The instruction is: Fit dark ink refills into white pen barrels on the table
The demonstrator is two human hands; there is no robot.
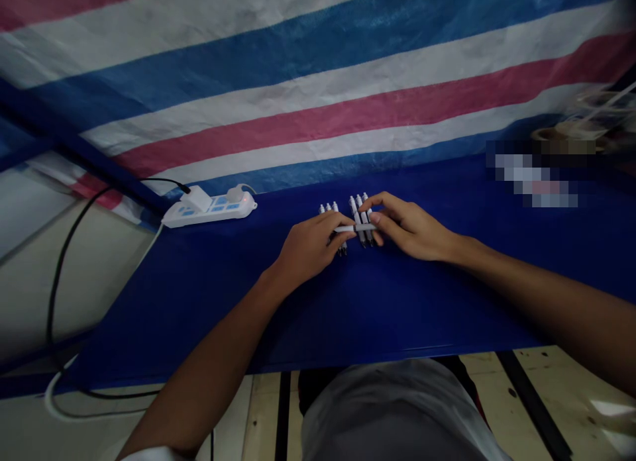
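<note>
A white and grey pen [365,227] is held level between my two hands, above other pens on the blue table. My left hand [314,244] pinches its white end between thumb and fingers. At the grey end, my right hand [410,226] closes its thumb and fingers round the pen. Under and beside the right fingertips lies a row of three white pens [356,212], side by side. Another small row of white pens [328,208] lies partly hidden beneath my left hand; their dark tips poke out below the fingers.
A white power strip [211,209] with plugged-in adapters sits at the table's back left, its cables running down the left side. Striped sheeting [298,116] hangs behind the blue table [397,308]. A blurred patch covers items at the back right.
</note>
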